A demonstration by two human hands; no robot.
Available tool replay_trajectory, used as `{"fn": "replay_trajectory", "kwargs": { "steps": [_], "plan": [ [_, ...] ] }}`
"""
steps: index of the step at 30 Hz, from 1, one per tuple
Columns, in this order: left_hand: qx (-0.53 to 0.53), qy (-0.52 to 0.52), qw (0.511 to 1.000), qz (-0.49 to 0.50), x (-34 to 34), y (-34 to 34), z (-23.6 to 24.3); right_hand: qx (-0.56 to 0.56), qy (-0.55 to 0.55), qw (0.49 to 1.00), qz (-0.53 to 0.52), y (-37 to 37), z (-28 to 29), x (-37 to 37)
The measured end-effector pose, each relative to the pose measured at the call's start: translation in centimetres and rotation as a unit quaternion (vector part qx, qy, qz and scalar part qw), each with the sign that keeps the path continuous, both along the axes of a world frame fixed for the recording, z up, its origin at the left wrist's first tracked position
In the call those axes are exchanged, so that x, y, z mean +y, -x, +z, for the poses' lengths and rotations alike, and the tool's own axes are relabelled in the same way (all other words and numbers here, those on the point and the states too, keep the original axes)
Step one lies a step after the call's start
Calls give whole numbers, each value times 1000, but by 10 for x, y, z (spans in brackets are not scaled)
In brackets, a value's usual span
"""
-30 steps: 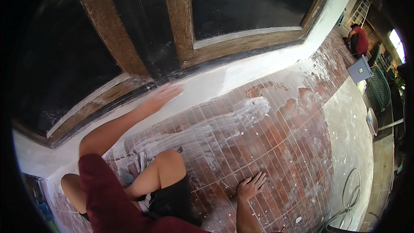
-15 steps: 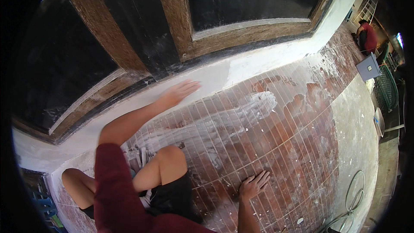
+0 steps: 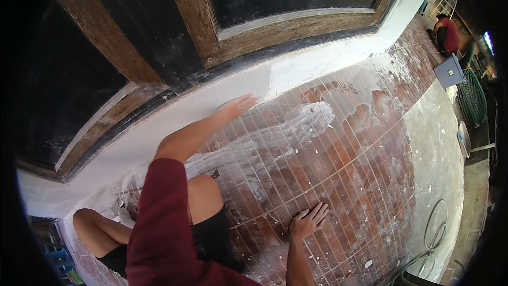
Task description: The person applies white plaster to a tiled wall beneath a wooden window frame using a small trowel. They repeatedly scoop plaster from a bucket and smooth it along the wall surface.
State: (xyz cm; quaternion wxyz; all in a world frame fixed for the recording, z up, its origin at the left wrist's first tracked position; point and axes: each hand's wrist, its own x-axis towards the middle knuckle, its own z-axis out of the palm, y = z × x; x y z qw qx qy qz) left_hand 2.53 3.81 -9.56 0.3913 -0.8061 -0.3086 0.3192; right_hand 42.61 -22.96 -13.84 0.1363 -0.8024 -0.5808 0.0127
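On the red-brown brick-tiled floor [image 3: 338,180], smeared white, the left hand [image 3: 236,107] lay flat and open against the white plastered base [image 3: 201,100] of the dark wooden-framed door; the right hand [image 3: 307,221] rested released, fingers spread. A grey square box [image 3: 450,71], possibly labelled, stood far right.

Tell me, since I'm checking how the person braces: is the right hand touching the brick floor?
Touching. The head view shows the right hand pressed flat, fingers spread, on the red brick floor with no gap beneath the palm.
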Motion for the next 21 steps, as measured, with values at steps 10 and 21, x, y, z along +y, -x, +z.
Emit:
{"fn": "replay_trajectory", "kwargs": {
  "steps": [10,21],
  "plan": [
    [-25,53,997,49,-8,-3,25,0,-6,1000,-7,0,-2,1],
    [-71,3,997,-12,-62,54,30,15,-13,1000,-8,0,1,-2]
  ]
}}
